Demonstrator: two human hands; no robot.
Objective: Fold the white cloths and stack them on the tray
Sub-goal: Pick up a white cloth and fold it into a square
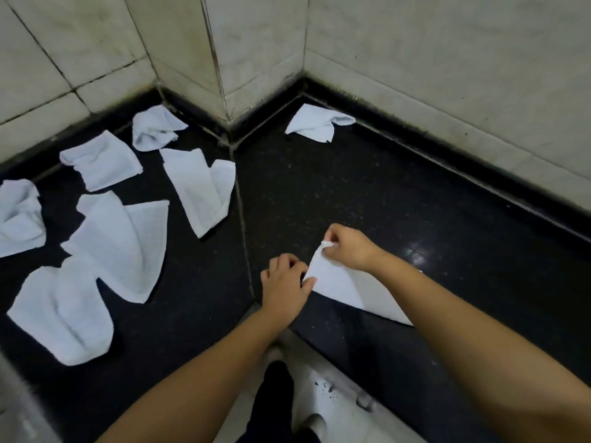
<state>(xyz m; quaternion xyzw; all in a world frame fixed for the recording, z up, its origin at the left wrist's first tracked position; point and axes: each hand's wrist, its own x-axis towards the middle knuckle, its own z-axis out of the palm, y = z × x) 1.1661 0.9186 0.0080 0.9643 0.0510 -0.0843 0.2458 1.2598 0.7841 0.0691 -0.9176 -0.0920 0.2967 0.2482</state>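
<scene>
Two bare forearms reach in from the near edge toward a white cloth [348, 287] lying on a black speckled tabletop [399, 199]. That cloth sits right of centre, close to the tabletop's near edge, smooth and flat, its far left corner lifted off the surface. Right hand [347, 247] has its fingers curled, and its grip pinches that raised corner between thumb and fingertips. Left hand [286, 282] rests just left of the cloth, knuckles up, fingers curled, thumb pressed on the cloth's near left edge; its grip appears to pinch that edge, though the fingertips are partly hidden.

Left of the hands, loose white cloths are scattered across the tabletop. A large rumpled one [64, 311] lies near left, touching another spread cloth [124, 244] beyond it. A crumpled cloth [19, 219] sits at the left edge. Farther back lie a long creased cloth [201, 190], a roughly folded one [100, 163] and a bunched one [156, 127] close to the wall. One more small cloth [316, 123] lies in the far corner, well apart from the rest.

Pale tiled walls [447, 59] rise behind the tabletop, with a jutting pillar corner [220, 59] in the middle. Below, between the forearms, a dark trouser leg [275, 401] and light floor tiles [335, 407] show.
</scene>
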